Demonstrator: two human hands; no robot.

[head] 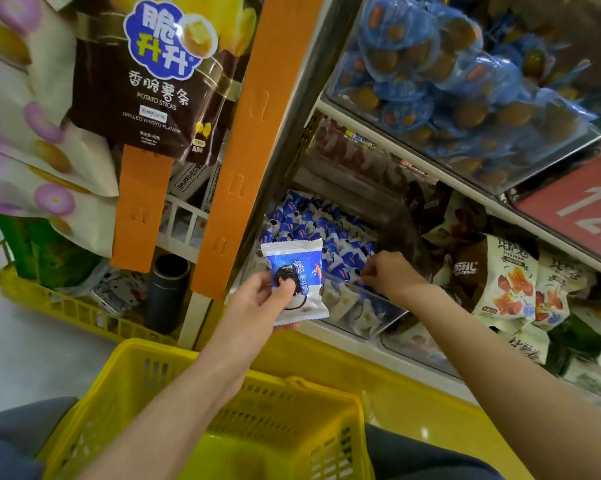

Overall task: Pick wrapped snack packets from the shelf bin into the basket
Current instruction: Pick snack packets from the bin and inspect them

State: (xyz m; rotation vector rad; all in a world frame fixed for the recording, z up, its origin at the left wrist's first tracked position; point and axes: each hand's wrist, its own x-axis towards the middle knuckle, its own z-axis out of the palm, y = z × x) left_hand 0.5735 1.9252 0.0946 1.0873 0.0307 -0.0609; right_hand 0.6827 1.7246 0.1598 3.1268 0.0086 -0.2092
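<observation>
Head view: the clear shelf bin [371, 306] sits low on the shelf. An orange upright [250, 133] stands close on its left, and cream and brown snack bags [506, 275] crowd its right side. Above it, a shelf carrying a tub of blue-lidded cups [465, 71] overhangs, so the way in is from the front, over the bin's clear front wall. Open room lies between that wall and the yellow basket [319, 389], which stands below and nearer the person, with both forearms crossing above it.

The left hand [254, 299] is out in front of the bin's left corner. Its fingers grasp one snack packet [302, 268], thumb on the face and the others behind. This packet is a flat white and blue pillow wrap with crimped ends and a dark round biscuit printed on it.

A heap of like packets [326, 230] fills the bin. The right hand [392, 275] reaches over the front wall, its fingers bent down among them. Whether they grasp one cannot be told.
</observation>
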